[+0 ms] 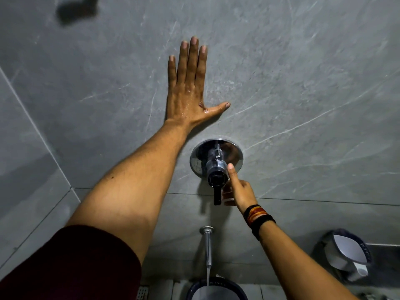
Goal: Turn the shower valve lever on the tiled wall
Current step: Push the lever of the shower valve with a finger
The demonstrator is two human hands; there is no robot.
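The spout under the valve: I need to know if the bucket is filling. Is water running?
Running. A thin stream falls from the spout into the bucket below, while the right hand is at the lever.

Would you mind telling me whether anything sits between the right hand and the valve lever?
Nothing visible does. The right hand is already at the lever, thumb against the valve body and fingers behind the lever. The left hand lies flat on the wall above, clear of it.
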